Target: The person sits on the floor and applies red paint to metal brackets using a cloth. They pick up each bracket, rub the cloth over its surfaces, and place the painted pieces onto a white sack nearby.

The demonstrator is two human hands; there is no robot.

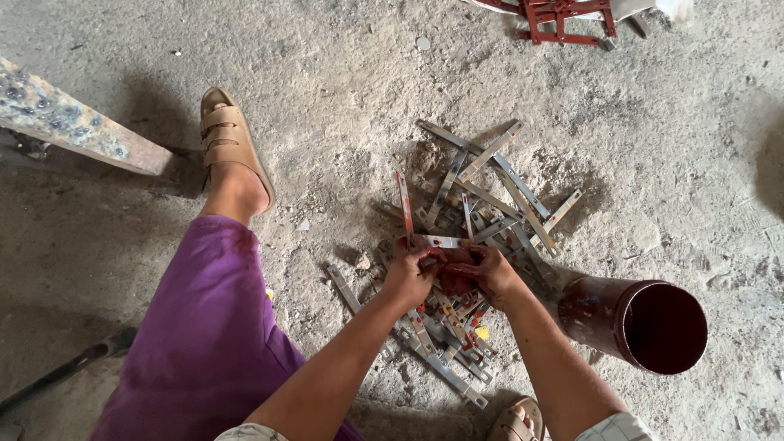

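The left hand (pixel 411 276) and the right hand (pixel 487 271) meet over a heap of flat metal strips (pixel 478 245) lying on the dusty concrete floor (pixel 343 98). The fingers of both hands are curled closed and smeared with dark red paint. Between them they pinch one short metal strip (pixel 439 242), which lies roughly level across the fingertips of both hands. The right hand also seems to be closed over something red, but what it is cannot be told.

Directly under the hands and toward the person lie more strips (pixel 445 343), many marked with red and some with yellow. One long strip (pixel 344 287) lies just left of the left wrist. Just beyond the left hand, a narrow red-streaked strip (pixel 404 204) stands tilted up out of the heap.

To the right of the right forearm, close to it, a dark red cylindrical can (pixel 641 322) lies on its side, its open mouth turned outward.

Well left of the left hand are a purple-clothed leg (pixel 204 327) and a foot in a tan sandal (pixel 229 143). Farther left lies a worn, paint-spotted beam (pixel 73 122). Far beyond the heap, at the top edge, sits a red metal frame (pixel 563 20).
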